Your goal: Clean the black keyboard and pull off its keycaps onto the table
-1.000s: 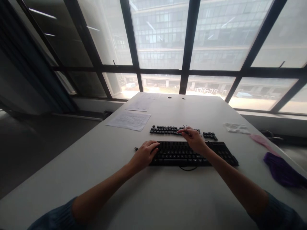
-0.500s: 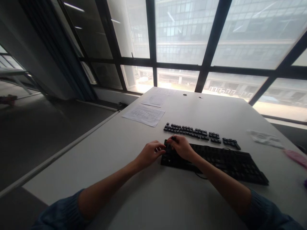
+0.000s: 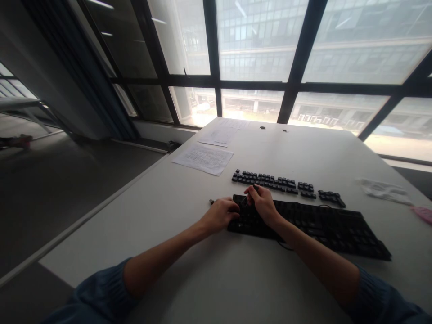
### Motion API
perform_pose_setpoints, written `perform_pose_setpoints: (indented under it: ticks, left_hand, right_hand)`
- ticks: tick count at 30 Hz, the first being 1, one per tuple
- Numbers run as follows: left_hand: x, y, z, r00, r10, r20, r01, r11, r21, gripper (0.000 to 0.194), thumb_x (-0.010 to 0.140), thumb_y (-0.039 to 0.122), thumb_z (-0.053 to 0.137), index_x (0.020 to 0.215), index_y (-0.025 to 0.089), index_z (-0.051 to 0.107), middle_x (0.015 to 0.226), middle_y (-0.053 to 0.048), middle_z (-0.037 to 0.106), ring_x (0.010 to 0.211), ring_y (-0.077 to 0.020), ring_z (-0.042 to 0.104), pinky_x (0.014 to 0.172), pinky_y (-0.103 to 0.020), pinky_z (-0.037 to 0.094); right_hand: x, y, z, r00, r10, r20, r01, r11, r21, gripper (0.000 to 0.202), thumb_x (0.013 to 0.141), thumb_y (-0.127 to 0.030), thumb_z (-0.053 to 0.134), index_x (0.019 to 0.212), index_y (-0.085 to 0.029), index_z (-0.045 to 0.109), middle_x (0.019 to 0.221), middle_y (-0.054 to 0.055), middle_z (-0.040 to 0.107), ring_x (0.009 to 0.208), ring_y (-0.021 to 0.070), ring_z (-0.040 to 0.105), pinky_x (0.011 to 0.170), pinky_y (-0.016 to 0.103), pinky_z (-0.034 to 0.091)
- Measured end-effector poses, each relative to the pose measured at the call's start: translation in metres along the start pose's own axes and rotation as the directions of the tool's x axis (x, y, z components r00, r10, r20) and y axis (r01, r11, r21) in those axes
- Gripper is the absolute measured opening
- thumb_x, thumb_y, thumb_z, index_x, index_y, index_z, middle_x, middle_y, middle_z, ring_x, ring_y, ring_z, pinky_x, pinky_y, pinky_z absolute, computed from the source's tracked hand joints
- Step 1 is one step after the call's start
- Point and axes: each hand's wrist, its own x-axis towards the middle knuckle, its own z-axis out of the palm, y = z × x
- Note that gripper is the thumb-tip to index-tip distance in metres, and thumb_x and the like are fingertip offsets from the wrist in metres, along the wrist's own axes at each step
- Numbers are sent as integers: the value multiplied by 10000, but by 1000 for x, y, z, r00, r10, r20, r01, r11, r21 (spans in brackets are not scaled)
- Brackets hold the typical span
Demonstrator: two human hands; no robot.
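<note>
A black keyboard lies slantwise on the white table in front of me. My left hand is at its left end, with curled fingers and thumb resting on the keyboard's edge. Over the keyboard's left part, my right hand pinches a small dark keycap puller, tilted, its thin lower end pointing down towards the keys. Exactly where that end touches is too dark to tell. Behind the keyboard, loose black keycaps stand in rows, grouped like a keyboard layout.
A small plug-like piece lies just beyond my left hand. Printed sheets are at the table's far left. To the right lie a white cloth and a pink item. Windows stand behind the table.
My left hand has moved in against the keyboard's left end, its fingers closing up. My right hand has turned more upright with the puller. The view has shifted slightly.
</note>
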Motion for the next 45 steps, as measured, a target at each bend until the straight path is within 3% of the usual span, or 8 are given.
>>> perform_pose_setpoints:
  ticks: [10, 15, 18, 21, 26, 31, 39, 45]
  left_hand:
    - [-15, 0, 21, 977, 160, -143, -157, 987, 36, 177, 820, 26, 564, 881, 176, 635, 936, -54, 604, 925, -201, 573, 850, -329, 484]
    - [-9, 4, -11, 975, 175, -139, -182, 982, -43, 87, 844, 137, 646, 908, 193, 665, 908, -30, 622, 853, -167, 606, 788, -286, 500]
    - [11, -5, -38, 962, 133, -239, -155, 985, -73, 119, 842, 232, 680, 955, 200, 702, 925, -37, 639, 827, -164, 637, 747, -275, 524]
    - [38, -24, -47, 942, 86, -324, -115, 991, -69, 137, 828, 261, 685, 935, 182, 719, 926, -46, 672, 783, -163, 672, 759, -288, 553]
    - [75, -56, -31, 979, 23, -201, -44, 994, -102, 205, 771, 206, 692, 967, 168, 738, 952, -62, 708, 763, -165, 694, 739, -298, 588]
    - [85, -72, -22, 982, 87, -169, -99, 993, -61, 220, 774, 192, 669, 987, 164, 715, 902, -56, 736, 821, -181, 688, 767, -317, 581]
    - [80, -75, -21, 970, 151, -192, -170, 982, -86, 127, 818, 243, 661, 886, 167, 736, 962, -75, 701, 857, -177, 668, 782, -308, 570]
    - [74, -64, -30, 961, 26, -275, -86, 974, -208, 250, 808, 356, 697, 957, 157, 725, 1039, -87, 675, 846, -168, 655, 738, -289, 556]
  right_hand:
    - [-8, 5, 2, 993, 23, -113, -28, 999, -43, 445, 875, -578, 555, 722, -165, 623, 533, -13, 522, 464, 115, 451, 458, 239, 342]
    - [-15, 7, 1, 989, 55, -137, -54, 998, 17, 437, 871, -577, 562, 741, -164, 626, 532, -22, 509, 468, 115, 451, 461, 239, 341]
    - [-20, 6, 2, 987, 74, -140, -67, 996, 58, 432, 865, -575, 568, 750, -162, 625, 549, -18, 521, 477, 114, 461, 467, 238, 347]
    - [-25, 5, 2, 982, 93, -164, -85, 995, 52, 429, 865, -570, 565, 757, -159, 627, 560, -12, 530, 486, 117, 474, 471, 238, 358]
    - [-28, 2, 4, 977, 91, -191, -85, 996, 39, 440, 851, -578, 561, 744, -157, 626, 554, -5, 536, 481, 123, 482, 466, 242, 367]
    - [-27, 0, 5, 978, 89, -189, -83, 996, 36, 427, 846, -565, 560, 734, -157, 616, 539, -8, 527, 464, 121, 477, 455, 241, 360]
    - [-29, 3, 3, 984, 98, -151, -100, 995, -5, 404, 880, -530, 545, 759, -156, 631, 560, -3, 537, 482, 127, 492, 474, 246, 367]
    - [-28, 2, 4, 985, 96, -141, -96, 995, 9, 411, 882, -542, 547, 760, -158, 627, 567, -4, 534, 488, 129, 483, 484, 249, 365]
